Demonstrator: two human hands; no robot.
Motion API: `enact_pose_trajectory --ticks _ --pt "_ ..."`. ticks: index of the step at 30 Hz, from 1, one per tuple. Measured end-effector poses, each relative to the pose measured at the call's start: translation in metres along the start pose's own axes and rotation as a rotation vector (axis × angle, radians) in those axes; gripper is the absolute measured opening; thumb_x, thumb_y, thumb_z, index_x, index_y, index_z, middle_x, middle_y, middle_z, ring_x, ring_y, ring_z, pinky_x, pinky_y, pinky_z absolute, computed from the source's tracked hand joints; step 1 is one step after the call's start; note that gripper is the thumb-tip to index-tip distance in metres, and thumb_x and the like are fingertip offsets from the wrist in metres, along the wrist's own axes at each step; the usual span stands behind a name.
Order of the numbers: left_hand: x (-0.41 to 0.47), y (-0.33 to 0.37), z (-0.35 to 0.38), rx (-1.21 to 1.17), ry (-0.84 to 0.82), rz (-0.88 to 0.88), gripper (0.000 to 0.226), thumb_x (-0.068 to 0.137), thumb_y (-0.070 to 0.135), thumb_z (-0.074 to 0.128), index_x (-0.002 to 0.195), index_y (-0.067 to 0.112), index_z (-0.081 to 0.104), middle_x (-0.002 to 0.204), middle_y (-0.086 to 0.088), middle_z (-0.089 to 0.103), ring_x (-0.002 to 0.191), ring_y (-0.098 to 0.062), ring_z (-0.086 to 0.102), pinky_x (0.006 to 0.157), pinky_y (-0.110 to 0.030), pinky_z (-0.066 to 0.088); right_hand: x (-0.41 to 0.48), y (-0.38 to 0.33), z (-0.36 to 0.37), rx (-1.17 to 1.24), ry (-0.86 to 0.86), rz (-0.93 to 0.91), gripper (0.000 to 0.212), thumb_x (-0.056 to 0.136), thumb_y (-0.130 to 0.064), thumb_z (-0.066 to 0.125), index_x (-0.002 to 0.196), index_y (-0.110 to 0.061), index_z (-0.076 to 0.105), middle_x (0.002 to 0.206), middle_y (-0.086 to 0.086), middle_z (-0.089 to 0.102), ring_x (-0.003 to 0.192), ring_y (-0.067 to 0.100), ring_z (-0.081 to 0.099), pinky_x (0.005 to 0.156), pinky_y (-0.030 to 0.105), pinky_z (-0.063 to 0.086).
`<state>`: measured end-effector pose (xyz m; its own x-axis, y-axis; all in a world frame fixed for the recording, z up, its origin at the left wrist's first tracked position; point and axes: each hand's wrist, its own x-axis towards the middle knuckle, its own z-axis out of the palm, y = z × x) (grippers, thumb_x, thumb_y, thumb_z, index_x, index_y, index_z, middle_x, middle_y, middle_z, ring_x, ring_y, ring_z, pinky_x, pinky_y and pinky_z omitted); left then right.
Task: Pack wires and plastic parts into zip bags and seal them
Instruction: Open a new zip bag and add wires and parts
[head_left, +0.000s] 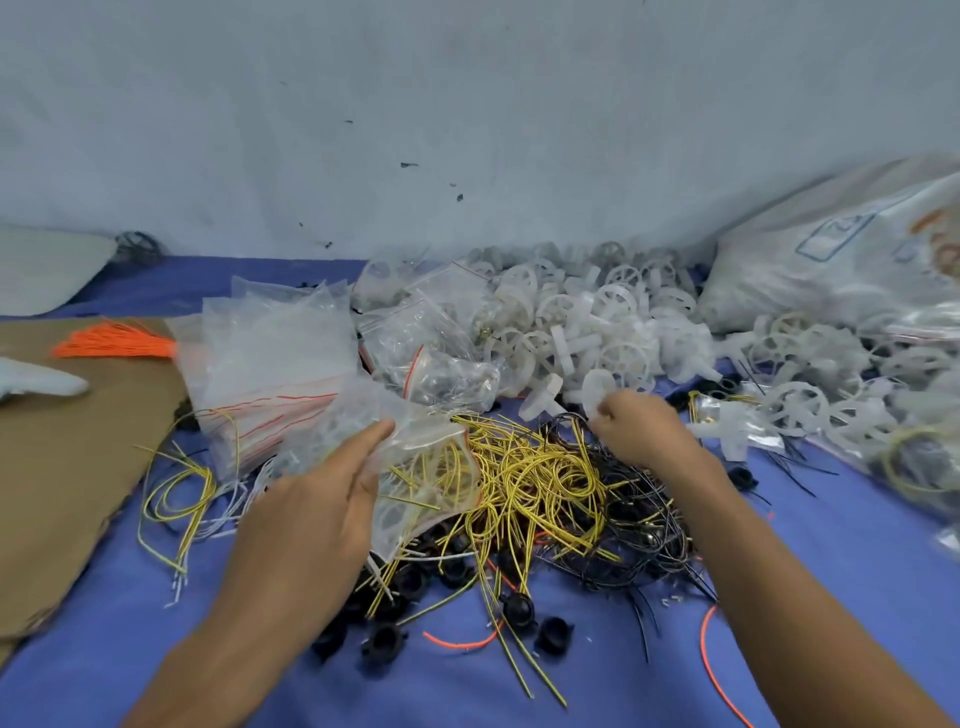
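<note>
My left hand (317, 499) holds a clear zip bag (421, 467) with yellow wires inside, just left of the tangled heap of yellow wires (540, 478) and black wires (639, 525). My right hand (639, 426) pinches a white plastic wheel part (597, 389) at the front edge of the big pile of white plastic parts (597, 332). A stack of empty zip bags with red strips (270, 364) lies behind my left hand. Black plastic caps (384, 639) are scattered on the blue cloth near me.
A brown cardboard sheet (67, 457) with an orange wire bundle (114, 340) lies at the left. Filled zip bags (436, 358) sit in the middle. A large white sack (831, 249) and more bagged parts (914, 457) stand at the right. A grey wall rises behind.
</note>
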<state>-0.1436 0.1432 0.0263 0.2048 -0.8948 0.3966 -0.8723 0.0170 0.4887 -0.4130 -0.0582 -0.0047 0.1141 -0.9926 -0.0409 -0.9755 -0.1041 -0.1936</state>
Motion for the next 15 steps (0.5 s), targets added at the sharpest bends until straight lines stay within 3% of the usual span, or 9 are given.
enact_pose_trajectory --ticks 2,6,10,13,15 --pt "0.000 0.000 -0.001 0.002 -0.014 -0.003 0.041 0.094 0.021 0.059 0.132 0.037 0.059 0.036 0.009 0.028 0.047 -0.030 0.047 0.051 -0.035 0.030 0.007 0.006 0.011 -0.012 -0.083 -0.016 0.029 0.095 -0.026 0.051 0.085 -0.003 0.066 0.081 0.014 0.068 0.077 0.031 0.062 0.066 0.034 0.049" --pt "0.000 -0.002 -0.003 0.022 -0.030 0.000 0.040 0.096 0.029 0.055 0.134 0.038 0.056 0.037 0.007 0.030 0.051 -0.032 0.051 0.050 -0.036 0.029 0.003 0.016 0.004 0.187 0.099 -0.024 0.026 0.092 -0.024 0.054 0.080 -0.002 0.063 0.067 0.014 0.062 0.062 0.027 0.056 0.055 0.030 0.038" --pt "0.000 -0.001 -0.003 0.004 -0.036 0.019 0.041 0.094 0.041 0.048 0.134 0.039 0.055 0.038 0.007 0.028 0.058 -0.034 0.058 0.052 -0.036 0.031 -0.014 0.018 -0.026 0.669 0.301 -0.014 0.013 0.097 -0.035 0.052 0.094 -0.024 0.056 0.086 0.000 0.065 0.078 0.021 0.062 0.067 0.039 0.050" --pt "0.001 0.001 -0.001 -0.035 -0.061 0.027 0.051 0.089 0.057 0.037 0.135 0.043 0.052 0.044 0.007 0.037 0.054 -0.024 0.053 0.052 -0.037 0.038 -0.026 0.015 -0.055 1.018 0.391 -0.108 0.008 0.098 -0.031 0.054 0.097 -0.025 0.058 0.095 -0.002 0.070 0.091 0.015 0.068 0.081 0.036 0.054" --pt "0.001 0.000 0.001 -0.074 -0.069 0.025 0.053 0.088 0.062 0.034 0.135 0.044 0.049 0.050 0.009 0.042 0.055 -0.020 0.049 0.054 -0.037 0.041 -0.036 0.012 -0.073 1.176 0.433 -0.177 0.010 0.099 -0.030 0.053 0.099 -0.022 0.059 0.093 -0.003 0.073 0.090 0.015 0.071 0.081 0.037 0.055"
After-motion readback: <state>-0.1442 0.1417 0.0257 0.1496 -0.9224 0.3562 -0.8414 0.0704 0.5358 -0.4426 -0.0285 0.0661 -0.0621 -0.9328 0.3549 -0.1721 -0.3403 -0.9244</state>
